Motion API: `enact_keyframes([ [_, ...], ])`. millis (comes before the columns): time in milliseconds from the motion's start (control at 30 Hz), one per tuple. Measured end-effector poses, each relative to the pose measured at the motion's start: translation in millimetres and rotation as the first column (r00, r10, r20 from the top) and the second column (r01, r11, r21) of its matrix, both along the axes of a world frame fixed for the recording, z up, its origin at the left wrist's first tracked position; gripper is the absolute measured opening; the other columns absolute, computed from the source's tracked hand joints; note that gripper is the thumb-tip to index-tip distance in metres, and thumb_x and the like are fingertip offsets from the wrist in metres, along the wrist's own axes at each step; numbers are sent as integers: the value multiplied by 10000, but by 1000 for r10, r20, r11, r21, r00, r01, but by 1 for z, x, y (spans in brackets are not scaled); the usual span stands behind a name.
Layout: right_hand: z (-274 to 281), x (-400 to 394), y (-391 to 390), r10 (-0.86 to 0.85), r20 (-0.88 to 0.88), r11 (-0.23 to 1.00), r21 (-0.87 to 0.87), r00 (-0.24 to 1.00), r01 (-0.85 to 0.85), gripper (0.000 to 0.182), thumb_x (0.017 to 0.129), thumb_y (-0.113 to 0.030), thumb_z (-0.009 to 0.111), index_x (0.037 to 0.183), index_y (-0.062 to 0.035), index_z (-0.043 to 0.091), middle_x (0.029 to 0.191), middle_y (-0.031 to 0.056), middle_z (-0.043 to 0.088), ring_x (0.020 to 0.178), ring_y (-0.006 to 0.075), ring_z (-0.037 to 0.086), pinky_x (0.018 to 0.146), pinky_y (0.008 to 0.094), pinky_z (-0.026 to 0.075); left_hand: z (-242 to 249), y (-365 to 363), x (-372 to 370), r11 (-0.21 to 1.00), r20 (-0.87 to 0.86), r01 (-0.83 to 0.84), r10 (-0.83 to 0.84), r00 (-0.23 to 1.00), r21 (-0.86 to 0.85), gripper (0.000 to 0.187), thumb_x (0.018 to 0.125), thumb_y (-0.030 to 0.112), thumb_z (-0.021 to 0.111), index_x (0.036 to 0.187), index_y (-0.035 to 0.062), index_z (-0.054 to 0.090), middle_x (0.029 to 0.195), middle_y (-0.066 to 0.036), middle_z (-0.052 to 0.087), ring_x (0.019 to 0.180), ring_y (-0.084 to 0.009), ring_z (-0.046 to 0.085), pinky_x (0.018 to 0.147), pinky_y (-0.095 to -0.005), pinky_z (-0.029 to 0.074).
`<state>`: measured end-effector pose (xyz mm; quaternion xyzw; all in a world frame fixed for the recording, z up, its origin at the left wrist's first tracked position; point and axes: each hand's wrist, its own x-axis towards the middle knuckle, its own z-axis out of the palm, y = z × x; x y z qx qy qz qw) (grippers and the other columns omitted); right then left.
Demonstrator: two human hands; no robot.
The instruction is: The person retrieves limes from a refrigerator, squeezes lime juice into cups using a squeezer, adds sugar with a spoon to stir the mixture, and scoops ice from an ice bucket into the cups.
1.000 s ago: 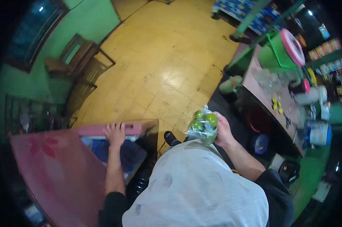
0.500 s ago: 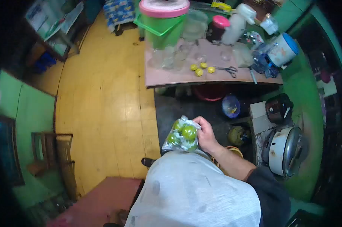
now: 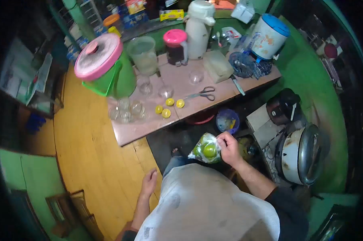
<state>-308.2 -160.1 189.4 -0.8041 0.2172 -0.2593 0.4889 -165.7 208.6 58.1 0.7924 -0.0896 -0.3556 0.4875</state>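
Note:
A clear plastic bag of green limes [image 3: 209,149] hangs in front of my body. My right hand [image 3: 229,148] pinches its gathered top between thumb and fingers. Down at my left side, over the yellow floor, my left hand [image 3: 149,182] is held loosely, its fingers partly extended, with nothing seen in it. Ahead on the pink table [image 3: 149,130] lie several cut yellow citrus halves [image 3: 170,102] beside scissors [image 3: 201,94]. Glass jars [image 3: 125,110] stand near the table's left corner. A knife [image 3: 238,85] rests at the front edge.
A green bucket with a pink lid [image 3: 123,76], a pink-lidded jug [image 3: 176,46], a white thermos [image 3: 199,32] and a water cooler [image 3: 268,38] stand along the table's back. To the right are a rice cooker [image 3: 284,106] and a big pot [image 3: 296,154]. A purple bucket [image 3: 227,120] sits below.
My view has turned and moved nearer the table. The bag of limes stays in my right hand, and my left hand has come up into clear view at the lower left.

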Motion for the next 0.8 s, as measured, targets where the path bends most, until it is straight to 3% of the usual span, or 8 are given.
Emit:
enact_keyframes([
  [33,10,7,-5,15,18,998,-60,1000,-14,80,877,-48,569,825,12,566,817,144,598,769,283,601,690,334,476,13,-30,24,995,-11,43,-45,999,-90,402,987,232,568,1312,-4,557,1244,-126,619,1160,-190,566,992,-310,437],
  [167,28,19,-20,38,13,978,-204,999,-34,45,837,5,577,808,-7,544,802,134,574,737,301,581,664,366,469,89,-166,81,824,25,385,-412,911,-416,525,921,198,660,1392,41,488,1338,-121,556,1209,-222,539,1017,-338,423],
  [267,34,30,-44,19,57,972,-236,998,-5,66,827,21,586,829,-20,534,814,134,566,723,291,577,659,355,470,169,-270,81,483,511,796,-610,605,-365,650,802,164,758,1380,47,483,1368,-160,509,1250,-293,505,1031,-392,418],
  [367,33,41,-70,-105,59,989,-98,993,111,131,780,66,619,820,-22,531,781,127,547,710,288,567,647,351,463,208,-339,85,505,531,851,-687,496,-142,581,721,154,799,1233,43,548,1291,-192,526,1218,-363,500,1007,-439,425],
  [467,52,55,-113,60,81,974,-225,995,-40,149,768,80,627,822,-22,532,760,122,532,680,273,556,612,344,447,206,-390,91,432,724,876,-531,440,-215,485,685,150,805,1087,46,553,1160,-174,562,1144,-378,524,962,-431,444],
  [533,55,68,-148,131,114,959,-266,985,-97,129,772,15,650,809,-43,541,773,135,520,686,322,532,616,401,437,212,-422,93,405,653,872,-588,478,-274,441,688,152,800,1025,51,536,1109,-169,577,1116,-385,544,953,-423,450],
  [667,59,90,-236,136,83,991,-26,987,-134,107,805,7,637,816,-25,535,786,132,561,713,291,569,628,362,452,211,-484,115,508,571,853,-668,477,-119,350,720,107,749,998,41,546,982,-175,572,981,-382,593,863,-445,470],
  [800,47,117,-300,78,150,960,257,986,-115,129,836,-45,673,887,-1,562,861,102,619,766,225,611,675,317,477,204,-535,120,659,472,724,-582,662,-204,229,774,90,702,951,21,574,904,-154,592,878,-319,607,790,-387,478],
])
